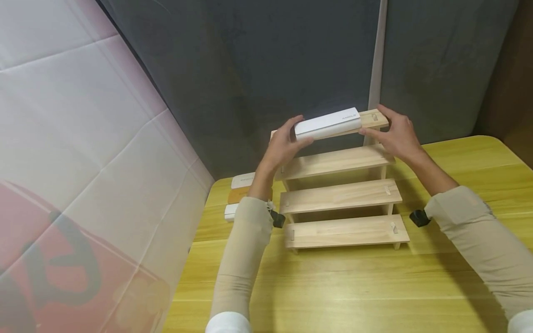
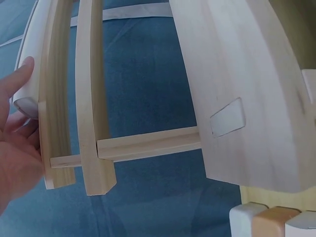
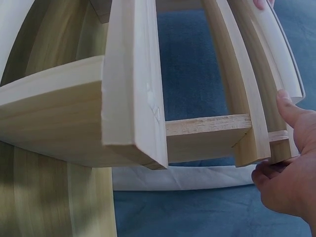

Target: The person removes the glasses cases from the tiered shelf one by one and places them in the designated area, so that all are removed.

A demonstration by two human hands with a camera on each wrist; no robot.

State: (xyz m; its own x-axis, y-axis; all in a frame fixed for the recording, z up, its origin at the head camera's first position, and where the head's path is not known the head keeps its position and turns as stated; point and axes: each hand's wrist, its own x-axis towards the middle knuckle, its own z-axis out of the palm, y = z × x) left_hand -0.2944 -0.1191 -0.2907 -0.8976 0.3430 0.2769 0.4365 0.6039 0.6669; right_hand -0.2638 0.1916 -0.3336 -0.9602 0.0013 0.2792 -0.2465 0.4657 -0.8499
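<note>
A wooden step rack (image 1: 339, 196) of several stacked shelves stands on the table. Along its top shelf (image 1: 374, 119) lies a long white case (image 1: 326, 124) with small dark lettering, like a glasses case. My left hand (image 1: 283, 144) grips the case's left end, thumb in front and fingers behind. At the shelf's bare right end, my right hand (image 1: 399, 135) holds the board between thumb and fingers. From the right wrist view, the right thumb (image 3: 286, 106) lies close to the end of the case.
Left of the rack, partly behind the left forearm, lie a white case (image 1: 242, 180), an orange case (image 1: 237, 195) and another white case (image 1: 230, 212). A grey curtain (image 1: 250, 83) hangs behind the yellow wooden table (image 1: 341, 286). A pale panel (image 1: 83, 115) borders the left side.
</note>
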